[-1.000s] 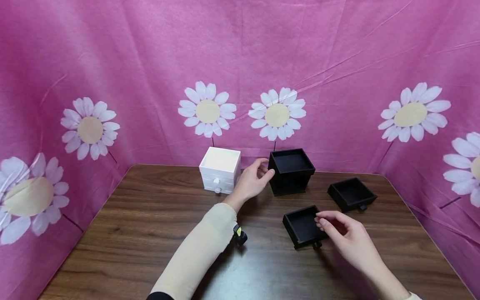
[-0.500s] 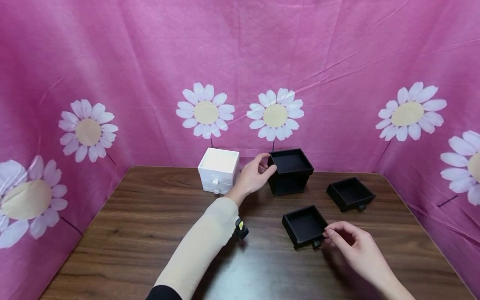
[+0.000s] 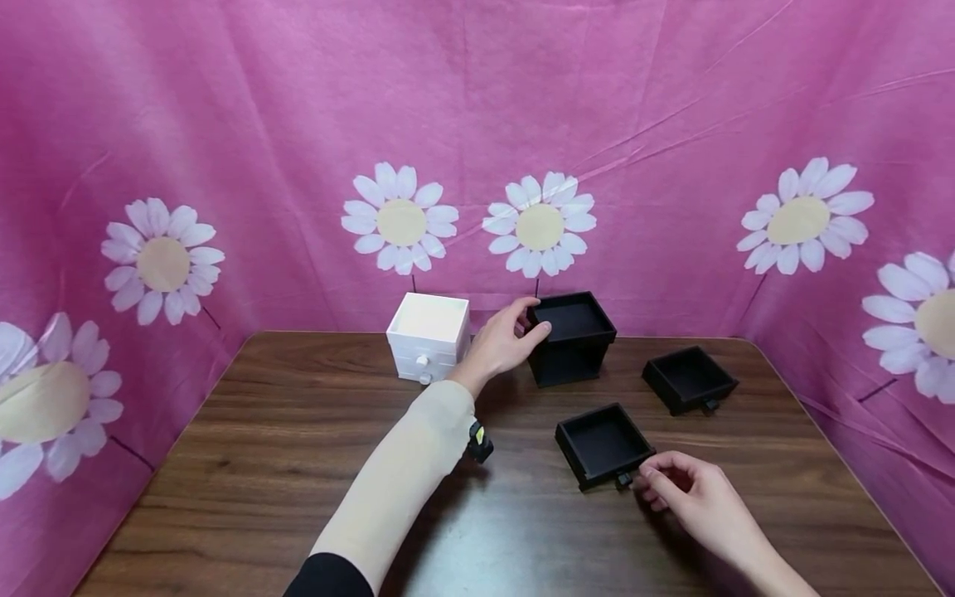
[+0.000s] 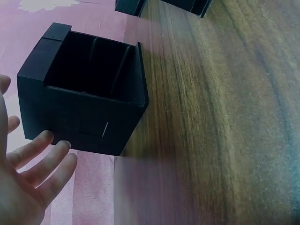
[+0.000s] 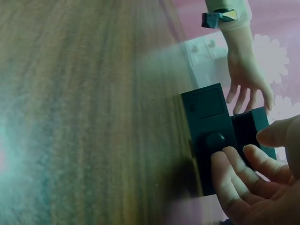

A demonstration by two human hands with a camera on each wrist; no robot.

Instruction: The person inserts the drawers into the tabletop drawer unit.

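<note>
On the wooden table (image 3: pixel 298 473), before a pink cloth (image 3: pixel 634 99) printed with daisies, a white cabinet (image 3: pixel 427 327) stands at the far left, its two knobs facing the near side. To its right, a left hand (image 3: pixel 494 346) reaches from a pale sleeve (image 3: pixel 406 473); its fingers are extended and apart beside the left wall of a black cabinet (image 3: pixel 573 338), the thumb over the near-left corner, though firm contact cannot be confirmed. The black cabinet stands upright, with a shallow tray above an open front bay. Nearer, slightly to the right, a near drawer (image 3: pixel 603 444) lies on the table, open side up, well apart from the cabinet. At its near-right corner is the right hand (image 3: pixel 697 497), fingers loosely bent and not clamped on anything, the tips just beside the drawer's knob (image 5: pixel 215 139); whether they touch it cannot be told. Farther right lies a far drawer (image 3: pixel 690 377), also open side up. The step in hand appears to be positioning the near drawer; the next move probably calls for a secure pinch at its knob or rim while the left hand steadies the cabinet.
</note>
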